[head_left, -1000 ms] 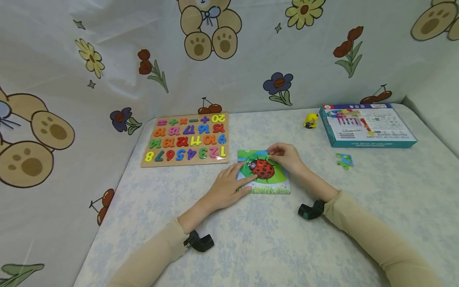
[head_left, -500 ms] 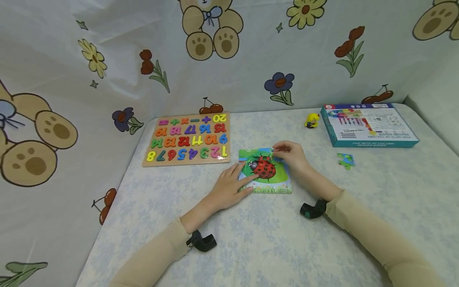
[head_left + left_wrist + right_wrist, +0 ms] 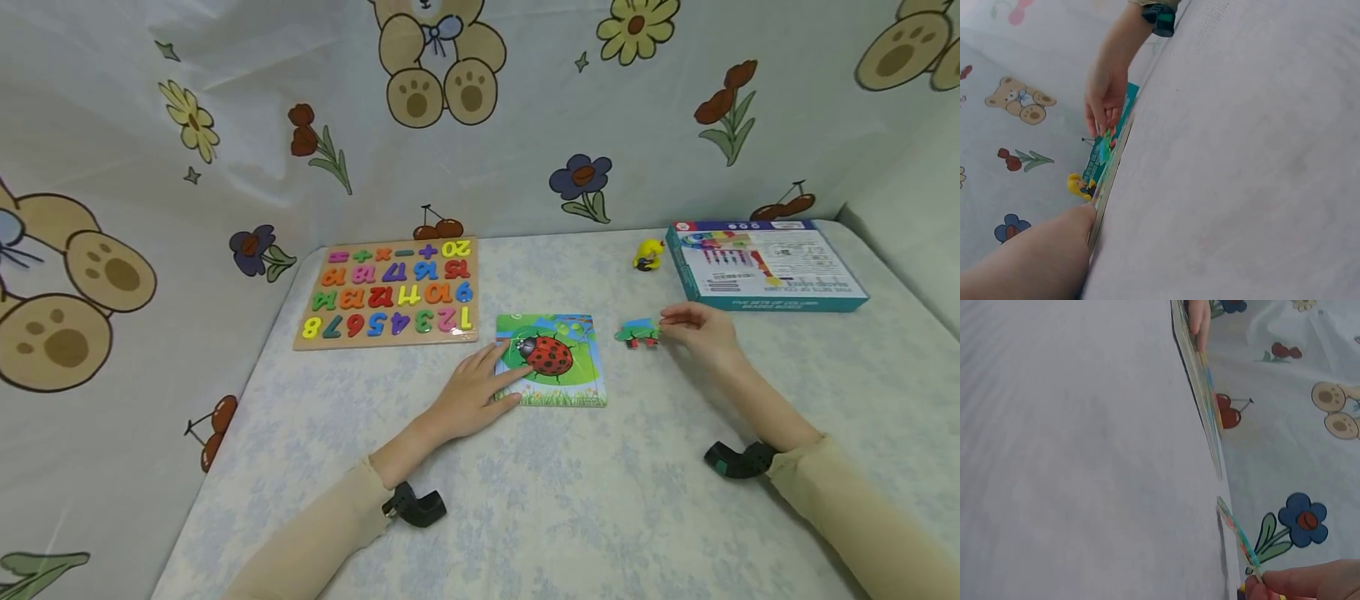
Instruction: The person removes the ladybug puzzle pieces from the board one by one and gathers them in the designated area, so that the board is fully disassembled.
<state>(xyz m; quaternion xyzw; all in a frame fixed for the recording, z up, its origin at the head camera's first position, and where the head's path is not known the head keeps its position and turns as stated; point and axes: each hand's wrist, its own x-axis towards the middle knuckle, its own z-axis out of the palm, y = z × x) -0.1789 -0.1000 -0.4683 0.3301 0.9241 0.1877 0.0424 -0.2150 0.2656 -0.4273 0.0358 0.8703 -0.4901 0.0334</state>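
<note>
A square ladybug jigsaw puzzle [image 3: 583,385] lies on the table in front of the person. Spread, fairly straight fingers of the left hand [image 3: 468,393] rest on its left side. To the right of the puzzle, the right hand [image 3: 705,337] pinches a jigsaw piece [image 3: 639,330] by its edge, between thumb and fingers. Green, blue and red show on that piece. In the right wrist view the piece [image 3: 1241,536] stands tilted and is seen nearly edge-on. The left wrist view shows the right hand [image 3: 1107,103] with fingers pointing down to it.
Back left lies a wooden number board [image 3: 390,292] with coloured numerals. A small yellow toy figure [image 3: 648,254] stands at the back, beside a flat teal and white box [image 3: 768,267]. A printed cloth [image 3: 517,167] hangs behind the table.
The right hand has moved right, away from the puzzle's top edge, carrying the piece. Another loose piece lying at right earlier no longer shows; the right hand covers that spot. The left hand stays put.
</note>
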